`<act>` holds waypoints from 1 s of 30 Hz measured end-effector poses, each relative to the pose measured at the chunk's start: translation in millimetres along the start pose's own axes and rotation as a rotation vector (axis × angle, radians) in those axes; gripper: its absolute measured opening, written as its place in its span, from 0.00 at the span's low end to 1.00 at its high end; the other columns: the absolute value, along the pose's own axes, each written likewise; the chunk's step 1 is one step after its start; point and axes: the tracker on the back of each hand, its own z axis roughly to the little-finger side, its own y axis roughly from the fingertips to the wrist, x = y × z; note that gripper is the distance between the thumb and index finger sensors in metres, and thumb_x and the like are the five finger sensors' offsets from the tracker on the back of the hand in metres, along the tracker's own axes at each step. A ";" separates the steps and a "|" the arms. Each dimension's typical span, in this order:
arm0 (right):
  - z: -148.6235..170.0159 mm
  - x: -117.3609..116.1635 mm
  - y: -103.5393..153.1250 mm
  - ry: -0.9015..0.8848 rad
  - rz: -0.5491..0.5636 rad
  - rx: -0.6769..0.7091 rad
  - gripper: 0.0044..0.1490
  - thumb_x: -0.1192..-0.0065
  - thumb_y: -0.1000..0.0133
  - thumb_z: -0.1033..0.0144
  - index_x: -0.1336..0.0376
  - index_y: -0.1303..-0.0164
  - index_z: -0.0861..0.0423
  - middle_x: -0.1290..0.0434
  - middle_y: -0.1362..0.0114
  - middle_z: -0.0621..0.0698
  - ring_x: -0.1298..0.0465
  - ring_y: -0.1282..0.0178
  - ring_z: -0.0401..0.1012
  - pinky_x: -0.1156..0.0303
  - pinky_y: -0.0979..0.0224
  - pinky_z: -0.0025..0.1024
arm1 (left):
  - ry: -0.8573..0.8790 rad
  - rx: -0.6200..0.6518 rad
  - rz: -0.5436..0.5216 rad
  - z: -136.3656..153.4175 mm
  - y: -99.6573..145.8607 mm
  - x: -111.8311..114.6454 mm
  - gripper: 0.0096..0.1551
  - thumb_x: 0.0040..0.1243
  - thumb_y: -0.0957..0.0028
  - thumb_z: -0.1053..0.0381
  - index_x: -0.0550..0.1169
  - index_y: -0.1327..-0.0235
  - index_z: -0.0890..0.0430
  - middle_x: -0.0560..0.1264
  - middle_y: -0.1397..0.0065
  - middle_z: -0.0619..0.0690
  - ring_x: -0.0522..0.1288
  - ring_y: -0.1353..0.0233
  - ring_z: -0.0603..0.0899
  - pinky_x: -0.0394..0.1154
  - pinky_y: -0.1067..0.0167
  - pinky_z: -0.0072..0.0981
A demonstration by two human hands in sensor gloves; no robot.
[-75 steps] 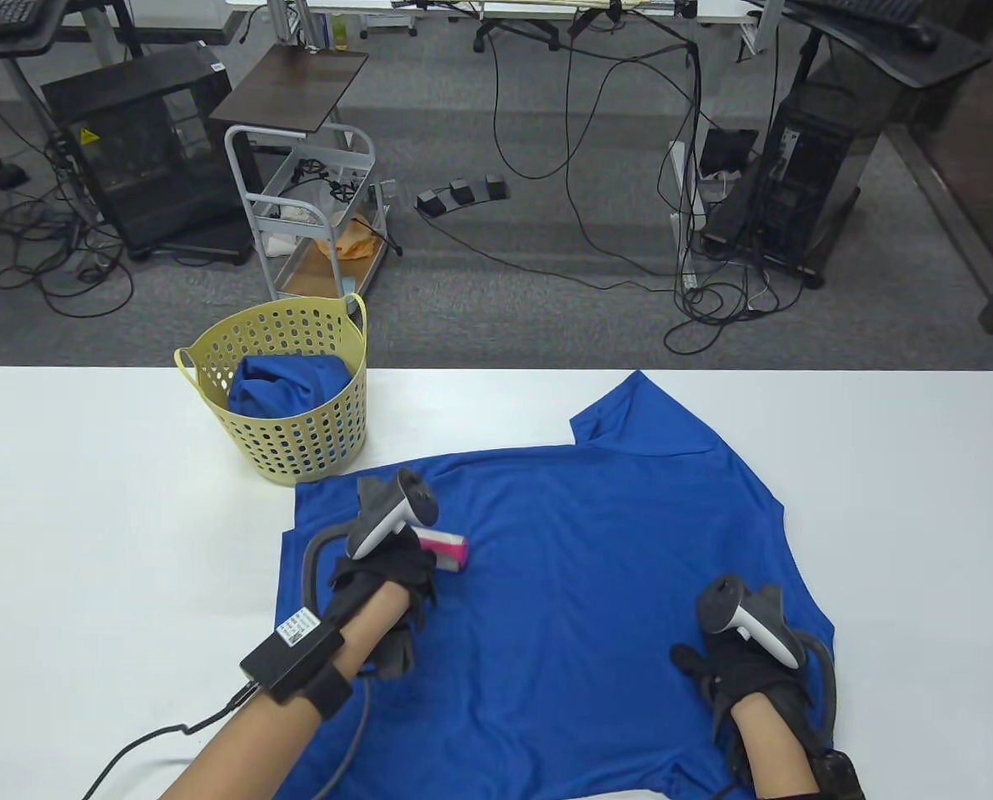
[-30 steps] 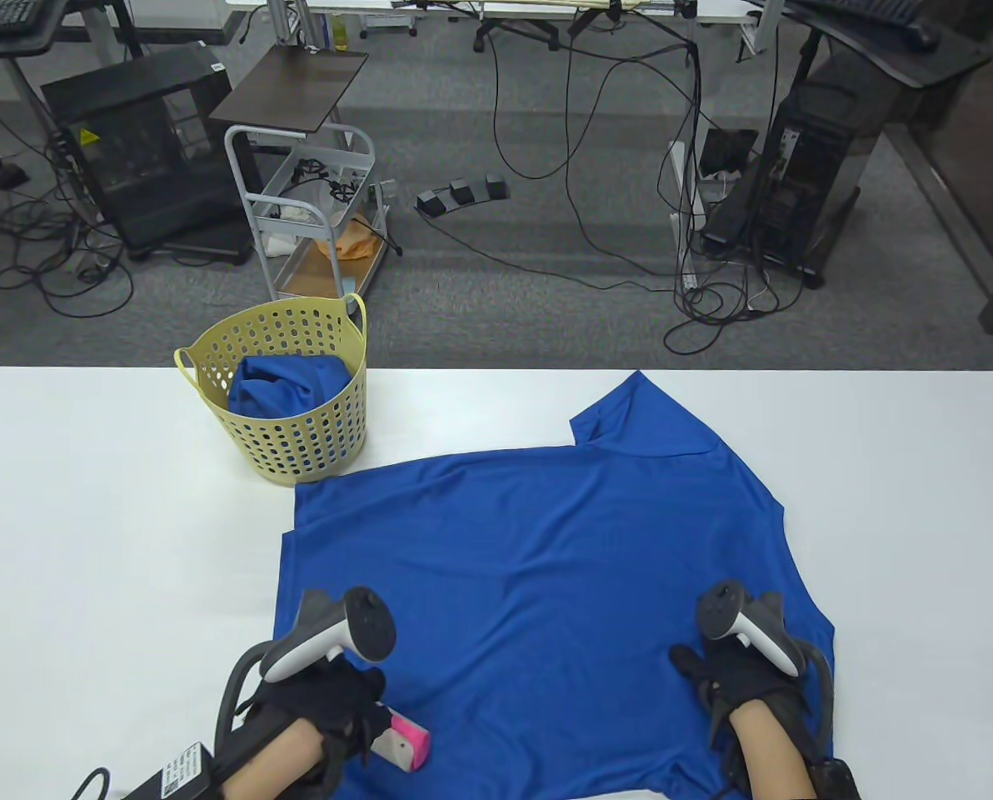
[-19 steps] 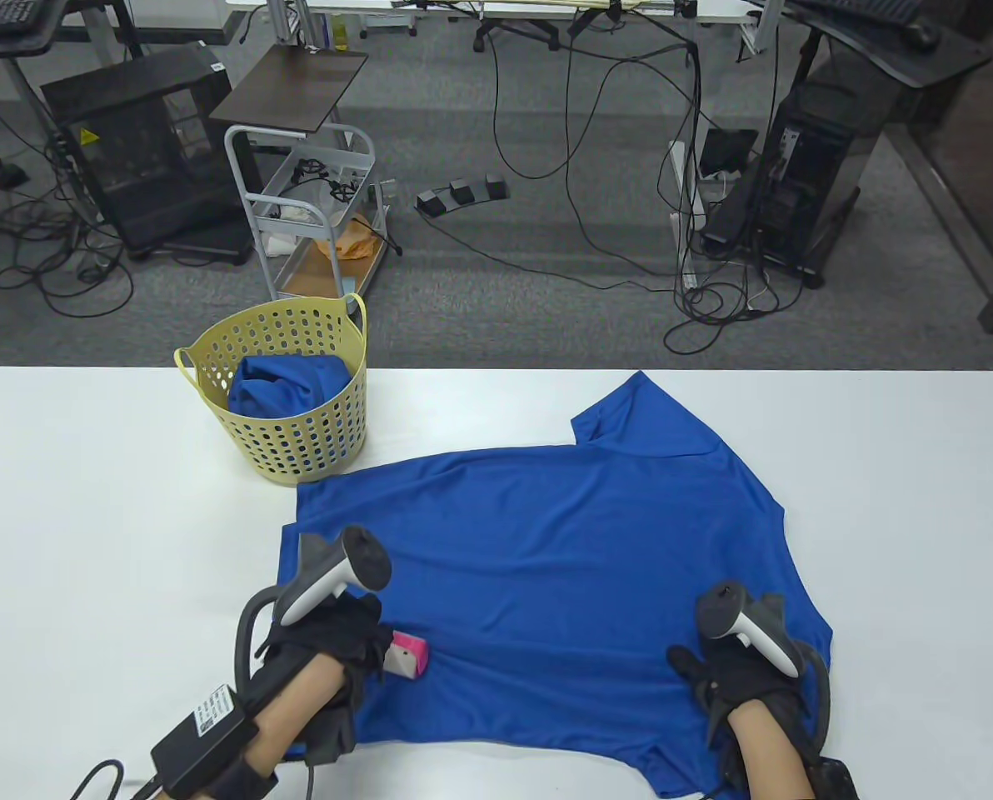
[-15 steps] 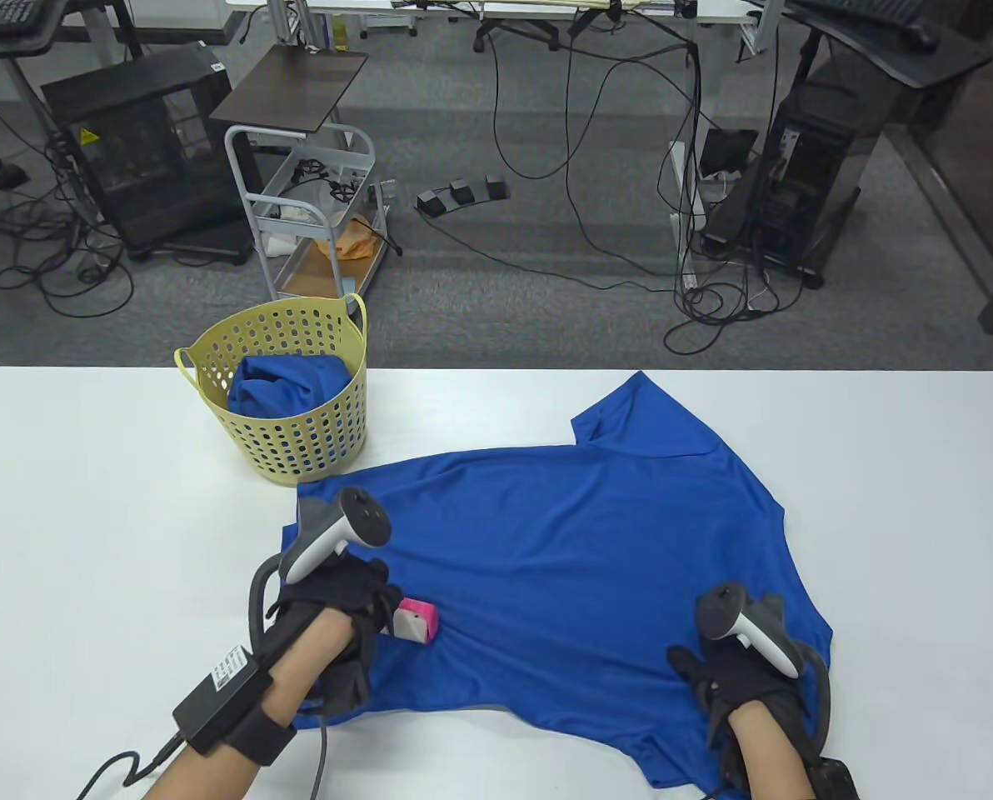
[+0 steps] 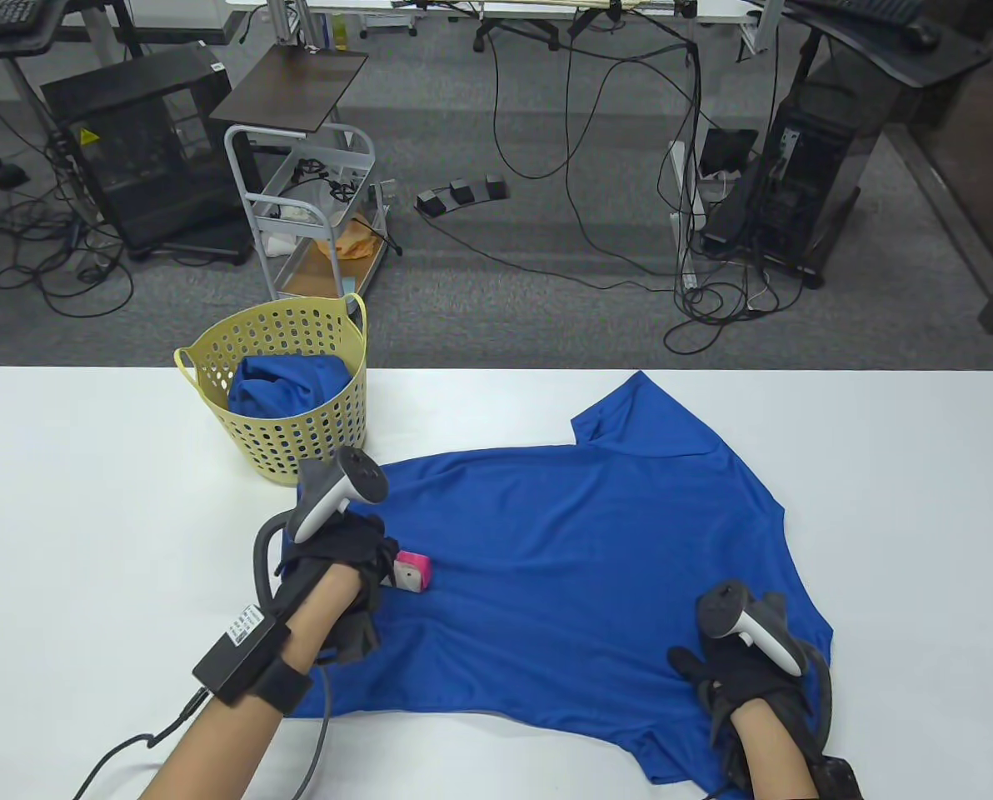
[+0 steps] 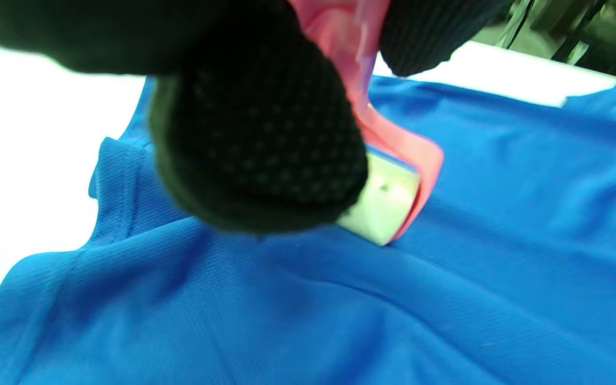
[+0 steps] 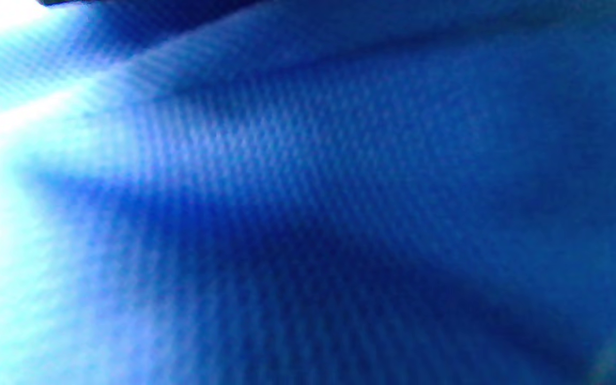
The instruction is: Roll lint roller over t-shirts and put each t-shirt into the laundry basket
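Table view: blue t-shirt [image 5: 580, 575] lies spread flat across the white counter [image 5: 88, 517], its far-left edge just beside the yellow laundry basket [image 5: 284, 392], which already holds another blue shirt [image 5: 284, 385]. Left hand [image 5: 342, 562] is clenched round the pink lint roller [image 5: 411, 572], roller head down on the fabric near the shirt's left edge. Right hand [image 5: 742, 675] rests on the near-right part of the shirt w/ the palm down; looks like it's pinning the cloth, but whether the fingers are flat or curled I cannot tell.

Left wrist view: gloved fingers [image 6: 257, 144] wrap the roller's pink handle, white sticky drum [image 6: 383, 206] touching the knit. Small ripples run in the cloth around it.

Right wrist view: only blurred blue weave, v. close; no fingers shown.

Handling, my guess: shirt is light, thin, floppy & a bit slippery on the counter, so it'll drag and bunch under the sticky drum unless held down (hence the right hand's job). For the basket, gather it by a bunched handful mid-body or at the shoulders; it won't keep any shape. Roller is rigid, light; hold by the handle.
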 end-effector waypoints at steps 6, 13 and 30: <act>8.1 3.2 -2.2 -0.033 -0.019 -0.019 0.49 0.60 0.48 0.36 0.77 0.28 0.37 0.83 0.20 0.50 0.79 0.23 0.58 0.72 0.27 0.69 | 0.081 0.009 -0.089 -23.5 -37.9 -9.8 0.36 0.47 0.42 0.39 0.56 0.22 0.47 0.75 0.34 0.53 0.90 0.70 0.47 0.85 0.74 0.29; 14.5 5.4 -2.5 -0.049 -0.024 -0.036 0.49 0.59 0.48 0.36 0.76 0.28 0.37 0.83 0.20 0.49 0.79 0.23 0.57 0.72 0.26 0.69 | 0.120 0.027 -0.096 -35.9 -81.8 0.7 0.41 0.46 0.42 0.42 0.40 0.24 0.41 0.66 0.28 0.53 0.88 0.57 0.51 0.84 0.60 0.35; 16.9 7.1 -3.2 -0.061 -0.034 -0.040 0.49 0.58 0.48 0.37 0.76 0.29 0.36 0.83 0.20 0.49 0.79 0.23 0.57 0.72 0.27 0.69 | -0.012 0.216 0.043 53.7 72.3 65.4 0.37 0.50 0.42 0.40 0.53 0.21 0.41 0.71 0.29 0.54 0.90 0.67 0.46 0.86 0.71 0.28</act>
